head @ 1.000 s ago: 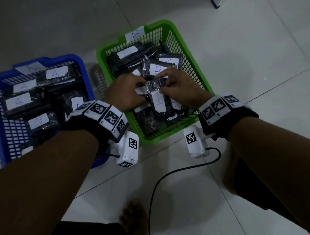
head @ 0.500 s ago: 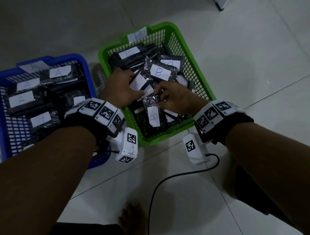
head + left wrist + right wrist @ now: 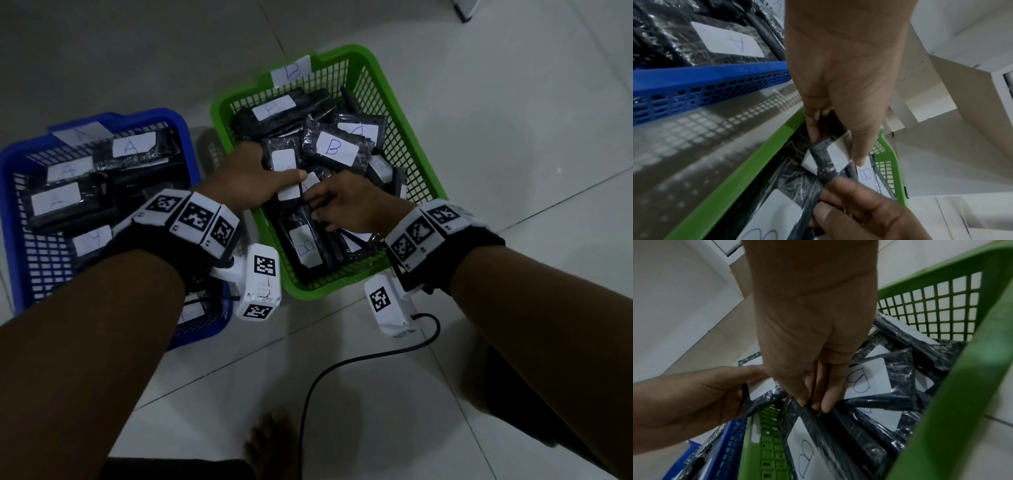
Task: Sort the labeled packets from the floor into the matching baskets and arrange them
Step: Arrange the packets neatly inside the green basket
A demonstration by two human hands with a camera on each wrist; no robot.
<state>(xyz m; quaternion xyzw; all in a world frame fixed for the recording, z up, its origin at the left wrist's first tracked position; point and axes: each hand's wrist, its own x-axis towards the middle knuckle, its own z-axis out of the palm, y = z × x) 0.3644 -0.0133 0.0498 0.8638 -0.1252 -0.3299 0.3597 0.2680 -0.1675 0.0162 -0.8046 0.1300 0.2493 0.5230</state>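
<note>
The green basket (image 3: 411, 113) with a "B" tag holds several black packets with white labels. My left hand (image 3: 294, 178) reaches into it and pinches one labelled packet (image 3: 283, 161) between thumb and fingers; the left wrist view shows that grip (image 3: 836, 150) on the packet's edge (image 3: 824, 162). My right hand (image 3: 315, 209) is just beside it, fingertips pinching the top edge of a "B" packet (image 3: 305, 245) at the basket's near side, as the right wrist view shows (image 3: 813, 405). The blue basket (image 3: 10, 192) at the left holds "A" packets (image 3: 54, 202).
Both baskets stand side by side on a pale tiled floor. A black cable (image 3: 342, 363) curls over the tiles below my right wrist, and a bare foot (image 3: 270, 435) sits near the bottom edge. Open floor lies right of the green basket.
The "B" packet both hands held up a second ago has gone down into the basket's near side. My left hand now grips another labelled packet; both hands sit lower.
</note>
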